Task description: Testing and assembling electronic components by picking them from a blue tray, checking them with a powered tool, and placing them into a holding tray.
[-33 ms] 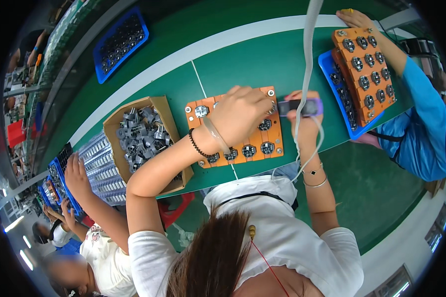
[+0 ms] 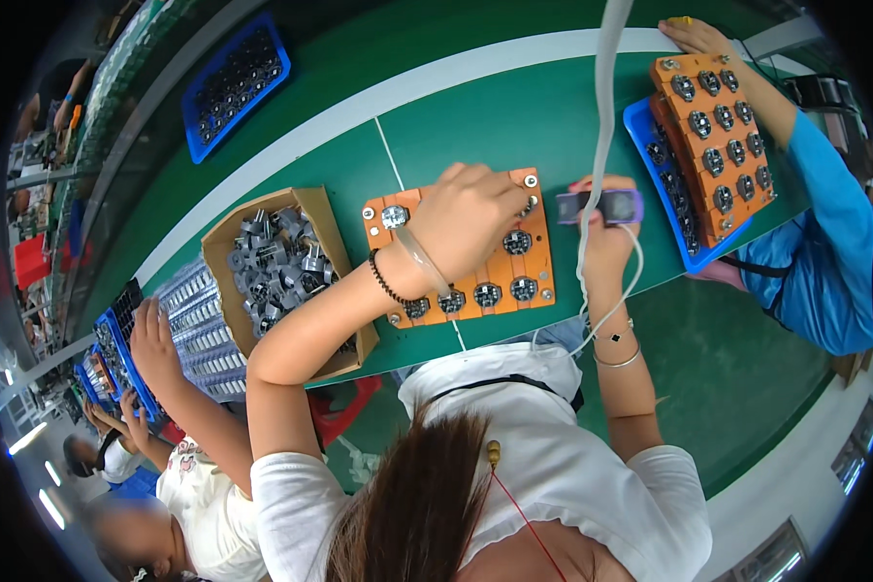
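Note:
My left hand (image 2: 470,218) is over an orange fixture board (image 2: 533,179), fingers curled down at its upper right part. Its fingertips are mostly hidden; I cannot make out what they hold. Round black-and-silver parts (image 2: 487,295) sit in the board's pockets, and one lighter part (image 2: 394,216) is at the upper left. Just right of the board, apart from it, my right hand (image 2: 606,238) is closed around a purple and dark handheld tool (image 2: 623,206). A pale cord (image 2: 637,267) loops beside that hand.
Left of the board stands a cardboard box (image 2: 344,228) of grey pronged parts, beside clear trays (image 2: 186,320). A blue tray (image 2: 199,150) lies beyond. At right, another orange board (image 2: 689,145) rests over a blue bin (image 2: 640,121), near a blue-sleeved person (image 2: 834,223). A thick pale cable (image 2: 604,87) hangs down.
My right hand and the purple tool have shifted a little to the right, away from the orange board. My left hand stays over the board, its fingers slightly moved.

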Available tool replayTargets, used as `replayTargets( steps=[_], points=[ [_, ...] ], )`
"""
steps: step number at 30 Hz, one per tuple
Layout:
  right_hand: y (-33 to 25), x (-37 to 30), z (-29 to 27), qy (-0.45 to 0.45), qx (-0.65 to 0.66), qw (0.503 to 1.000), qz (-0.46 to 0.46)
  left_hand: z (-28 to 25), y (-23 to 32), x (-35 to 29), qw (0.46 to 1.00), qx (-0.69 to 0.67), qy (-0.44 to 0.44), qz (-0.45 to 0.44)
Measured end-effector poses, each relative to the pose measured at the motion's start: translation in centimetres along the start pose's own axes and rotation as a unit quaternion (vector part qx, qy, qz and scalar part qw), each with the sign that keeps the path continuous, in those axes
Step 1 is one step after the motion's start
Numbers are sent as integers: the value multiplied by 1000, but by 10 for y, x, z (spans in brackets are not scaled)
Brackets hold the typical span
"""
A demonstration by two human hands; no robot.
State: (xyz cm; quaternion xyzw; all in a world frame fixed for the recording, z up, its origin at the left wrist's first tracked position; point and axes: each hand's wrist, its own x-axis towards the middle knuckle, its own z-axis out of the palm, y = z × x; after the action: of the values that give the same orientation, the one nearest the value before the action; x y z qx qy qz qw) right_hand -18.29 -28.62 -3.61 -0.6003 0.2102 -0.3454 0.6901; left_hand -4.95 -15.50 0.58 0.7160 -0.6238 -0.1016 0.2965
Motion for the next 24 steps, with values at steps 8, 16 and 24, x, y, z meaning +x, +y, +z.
replayTargets(
  steps=[8, 16, 24],
  points=[
    [-2, -12, -17, -69, -43, 996, 33, -3, 4, -1, 996, 61, 48, -35],
    [-7, -24, -24, -113, -47, 985, 121, 12, 17, -21, 991, 127, 16, 51],
    [-23, -23, -17, -204, -302, 931, -13, 13, 26, -16, 996, 25, 88, 10]
  ],
)
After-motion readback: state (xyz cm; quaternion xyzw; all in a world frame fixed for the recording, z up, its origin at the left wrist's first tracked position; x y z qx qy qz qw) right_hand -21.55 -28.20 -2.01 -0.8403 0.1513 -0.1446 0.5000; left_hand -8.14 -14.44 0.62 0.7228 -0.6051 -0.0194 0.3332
